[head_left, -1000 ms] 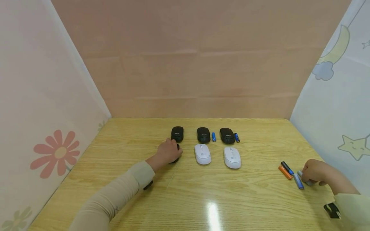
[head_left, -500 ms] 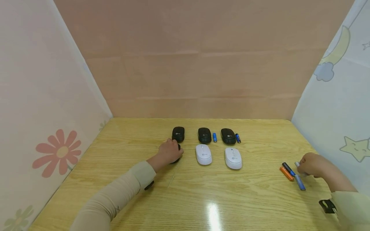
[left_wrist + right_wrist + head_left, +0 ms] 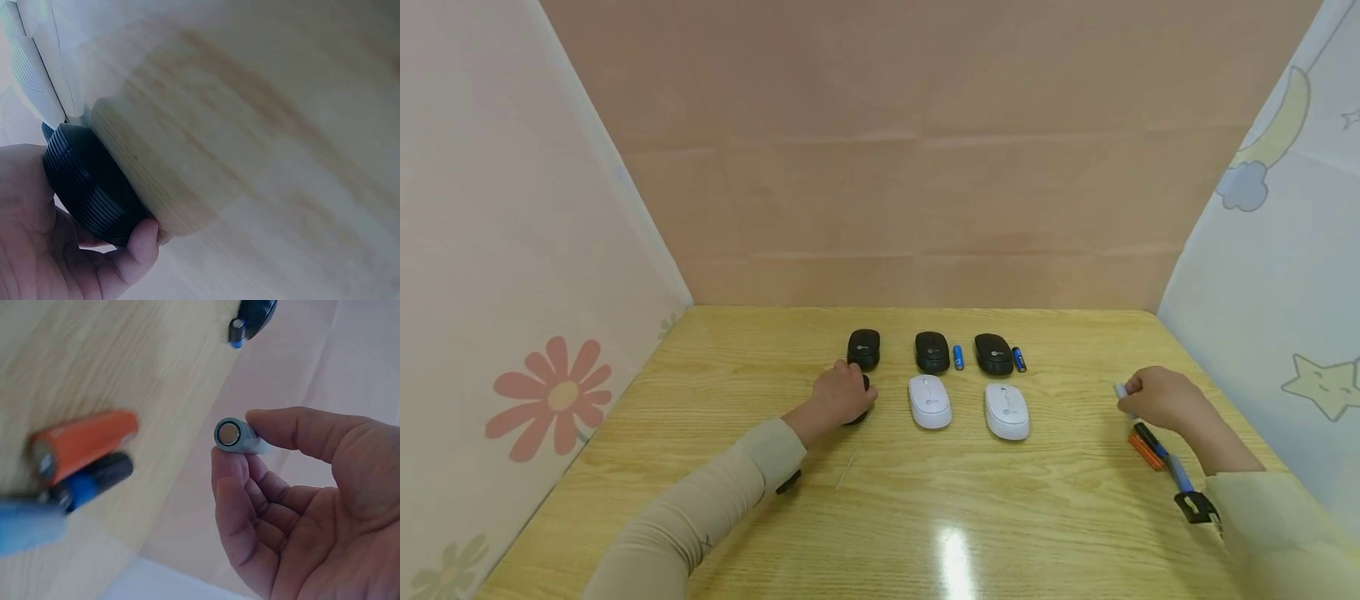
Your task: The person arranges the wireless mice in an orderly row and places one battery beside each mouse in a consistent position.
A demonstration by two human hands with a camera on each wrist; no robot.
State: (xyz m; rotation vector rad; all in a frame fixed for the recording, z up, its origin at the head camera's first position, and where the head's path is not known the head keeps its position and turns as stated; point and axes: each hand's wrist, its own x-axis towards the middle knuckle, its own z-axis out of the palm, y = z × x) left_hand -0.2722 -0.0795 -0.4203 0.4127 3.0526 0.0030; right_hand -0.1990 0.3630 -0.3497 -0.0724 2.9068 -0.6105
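In the head view my left hand (image 3: pixel 838 393) grips a black computer mouse near the middle of the wooden table, covering most of it. Up close in the left wrist view, thumb and fingers lie around the ribbed sides of this mouse (image 3: pixel 94 184). My right hand (image 3: pixel 1165 396) is raised at the table's right side, pinching a pale whitish battery (image 3: pixel 240 436) between thumb and fingers, one flat end facing the right wrist camera. Below that hand lie an orange battery (image 3: pixel 1145 452), a black-and-blue battery (image 3: pixel 1151 440) and a blue-grey battery (image 3: pixel 1179 472).
Black mice (image 3: pixel 932 352) stand in a back row, a light blue battery (image 3: pixel 958 357) and a dark blue battery (image 3: pixel 1018 359) beside two of them. In front are two white mice (image 3: pixel 929 402). Papered walls (image 3: pixel 917 208) enclose the table (image 3: pixel 1037 517) at back and sides.
My right hand has lifted the pale battery from beside the other batteries and carried it left and toward the back. The left hand stays on its mouse.
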